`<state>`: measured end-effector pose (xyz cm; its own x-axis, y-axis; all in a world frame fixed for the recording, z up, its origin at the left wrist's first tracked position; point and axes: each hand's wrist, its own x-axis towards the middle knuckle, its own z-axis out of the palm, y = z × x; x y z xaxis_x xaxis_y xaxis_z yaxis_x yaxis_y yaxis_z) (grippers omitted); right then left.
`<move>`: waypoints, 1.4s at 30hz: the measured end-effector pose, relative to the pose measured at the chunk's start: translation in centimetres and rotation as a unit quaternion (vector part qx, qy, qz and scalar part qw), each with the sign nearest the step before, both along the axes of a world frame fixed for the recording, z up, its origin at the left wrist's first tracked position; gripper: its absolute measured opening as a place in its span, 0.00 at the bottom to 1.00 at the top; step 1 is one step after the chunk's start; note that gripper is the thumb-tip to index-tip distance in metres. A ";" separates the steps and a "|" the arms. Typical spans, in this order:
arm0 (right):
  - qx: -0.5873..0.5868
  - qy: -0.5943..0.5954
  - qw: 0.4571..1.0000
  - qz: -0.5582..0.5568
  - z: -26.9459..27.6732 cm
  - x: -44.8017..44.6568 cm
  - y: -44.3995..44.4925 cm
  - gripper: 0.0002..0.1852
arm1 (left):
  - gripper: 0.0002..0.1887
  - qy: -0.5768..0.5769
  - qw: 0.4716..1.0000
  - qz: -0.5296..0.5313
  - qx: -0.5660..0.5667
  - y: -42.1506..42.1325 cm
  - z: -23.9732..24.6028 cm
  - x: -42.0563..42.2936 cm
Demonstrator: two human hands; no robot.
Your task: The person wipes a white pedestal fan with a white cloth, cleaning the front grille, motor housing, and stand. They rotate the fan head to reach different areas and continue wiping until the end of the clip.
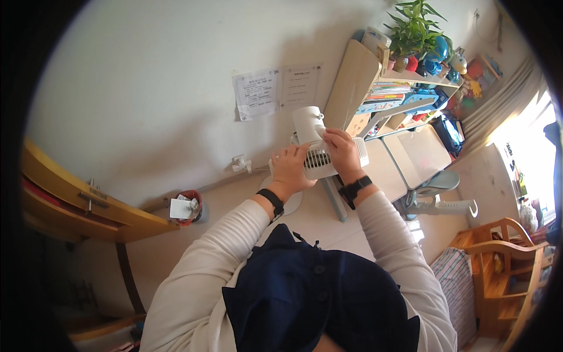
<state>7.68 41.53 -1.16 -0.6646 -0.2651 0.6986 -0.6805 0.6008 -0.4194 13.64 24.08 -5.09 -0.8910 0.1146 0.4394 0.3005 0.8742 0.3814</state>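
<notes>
A white electric fan (306, 122) is in front of me, with its motor housing pointing up and its slotted rear grille (317, 159) facing me. On the left side of the grille, my left hand (291, 169) grips the casing, thumb along the slots. My right hand (343, 152) holds the other side, its fingertips at the joint between housing and grille. A small knob sticks out of the housing's upper right side. Below, a round white base (291, 203) rests on the floor, partly hidden by my left forearm.
A desk (382, 165) with a bookshelf (352, 83) stands to the right, near a grey chair (440, 182). Left are a lined waste bin (203, 213) and a wooden door (132, 220). Printed sheets (257, 94) hang on the wall above a plugged-in socket (241, 163).
</notes>
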 end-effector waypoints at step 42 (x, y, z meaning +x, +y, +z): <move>0.198 -0.014 0.973 -0.119 0.8 9.7 -5.3 0.15 | 0.58 -0.054 0.944 -0.296 0.133 -7.7 -3.8 -3.5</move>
